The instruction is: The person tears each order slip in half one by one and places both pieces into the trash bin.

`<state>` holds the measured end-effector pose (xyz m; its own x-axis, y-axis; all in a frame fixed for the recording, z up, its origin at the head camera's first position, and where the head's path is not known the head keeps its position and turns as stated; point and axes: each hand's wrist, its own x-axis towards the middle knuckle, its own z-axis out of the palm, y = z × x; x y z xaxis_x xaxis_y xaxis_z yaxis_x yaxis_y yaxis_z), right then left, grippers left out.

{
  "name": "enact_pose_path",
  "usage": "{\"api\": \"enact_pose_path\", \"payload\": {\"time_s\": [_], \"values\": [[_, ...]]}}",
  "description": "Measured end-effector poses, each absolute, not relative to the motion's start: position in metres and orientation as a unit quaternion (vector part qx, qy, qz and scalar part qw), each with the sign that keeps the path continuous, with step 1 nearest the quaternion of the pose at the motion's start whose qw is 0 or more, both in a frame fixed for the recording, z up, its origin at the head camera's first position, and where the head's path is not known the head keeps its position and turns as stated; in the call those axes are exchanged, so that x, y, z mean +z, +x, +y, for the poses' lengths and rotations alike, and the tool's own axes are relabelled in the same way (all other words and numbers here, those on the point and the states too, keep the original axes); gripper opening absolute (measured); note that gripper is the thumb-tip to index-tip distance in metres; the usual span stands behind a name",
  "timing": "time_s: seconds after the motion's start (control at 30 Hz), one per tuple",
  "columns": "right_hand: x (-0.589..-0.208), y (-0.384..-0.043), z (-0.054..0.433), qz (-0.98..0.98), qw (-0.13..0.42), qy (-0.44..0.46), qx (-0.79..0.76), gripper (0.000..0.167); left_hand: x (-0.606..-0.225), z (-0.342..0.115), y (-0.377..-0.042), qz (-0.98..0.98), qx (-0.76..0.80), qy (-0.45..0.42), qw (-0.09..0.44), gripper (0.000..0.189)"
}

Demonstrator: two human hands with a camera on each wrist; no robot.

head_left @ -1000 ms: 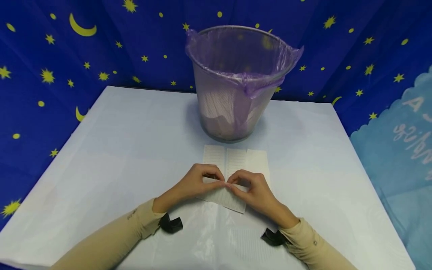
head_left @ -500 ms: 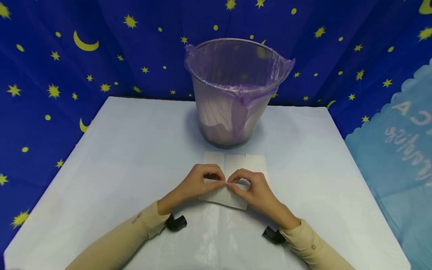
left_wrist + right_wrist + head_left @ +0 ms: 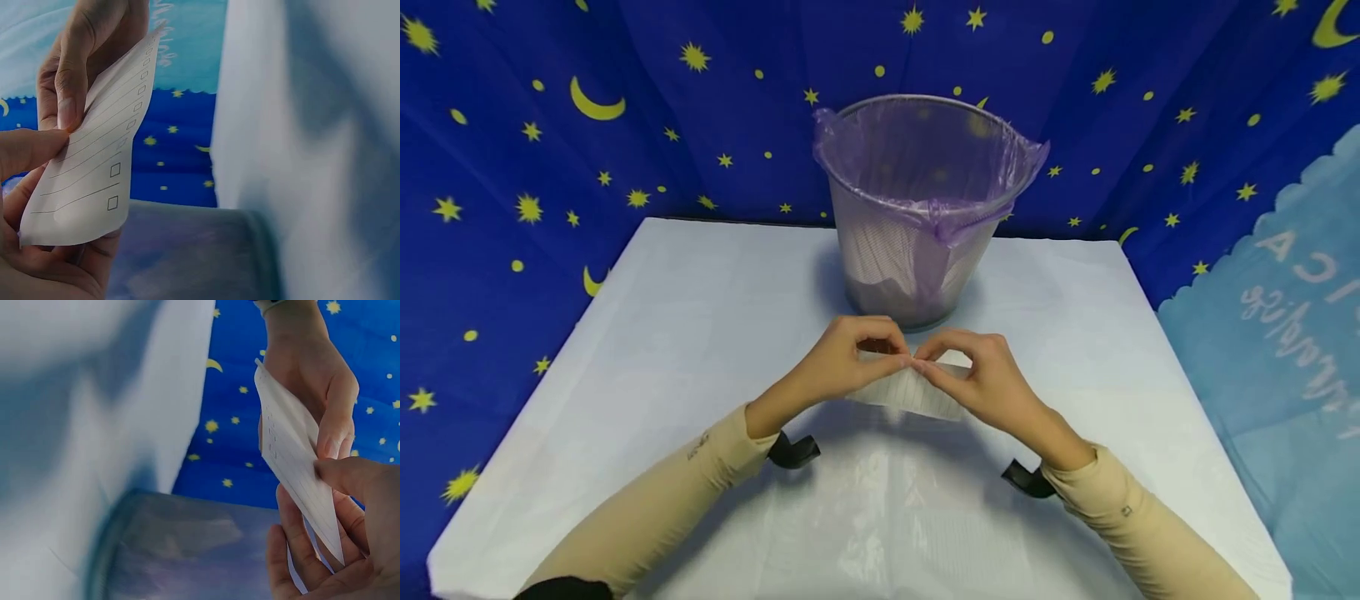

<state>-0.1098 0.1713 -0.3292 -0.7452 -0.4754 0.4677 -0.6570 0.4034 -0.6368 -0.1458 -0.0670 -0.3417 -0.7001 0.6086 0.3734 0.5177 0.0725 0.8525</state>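
A white sheet of lined paper [image 3: 910, 393] hangs between both hands above the white table. In the left wrist view, ruled lines and a column of small checkboxes show on the paper [image 3: 94, 162]. My left hand [image 3: 846, 360] pinches its upper edge near the middle, thumb on the near side. Right beside that grip, my right hand [image 3: 992, 379] pinches the same edge, the two thumb tips nearly meeting. The right wrist view shows the paper [image 3: 300, 465] bent, with fingers behind it.
A mesh wastebasket [image 3: 883, 250] lined with a purple plastic bag [image 3: 940, 218] stands behind the hands, toward the back of the white table [image 3: 715, 308]. A dark blue star-and-moon curtain [image 3: 685, 108] hangs behind the table, with a light blue cloth [image 3: 1285, 358] at right.
Both hands have lifted the paper off the table and moved it toward the wastebasket, still pinching its edge. The head view has shifted slightly.
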Motion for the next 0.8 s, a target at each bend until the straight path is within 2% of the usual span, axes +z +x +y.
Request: {"api": "enact_pose_path", "payload": {"time_s": [0.47, 0.8], "values": [[-0.235, -0.135, 0.176, -0.819, 0.164, 0.368, 0.409, 0.009, -0.244, -0.06, -0.17, 0.722, 0.538, 0.434, -0.025, 0.006], [-0.175, -0.14, 0.182, -0.827, 0.186, 0.355, 0.394, 0.002, -0.183, -0.051, -0.183, 0.707, 0.534, 0.461, -0.045, 0.007]]}}
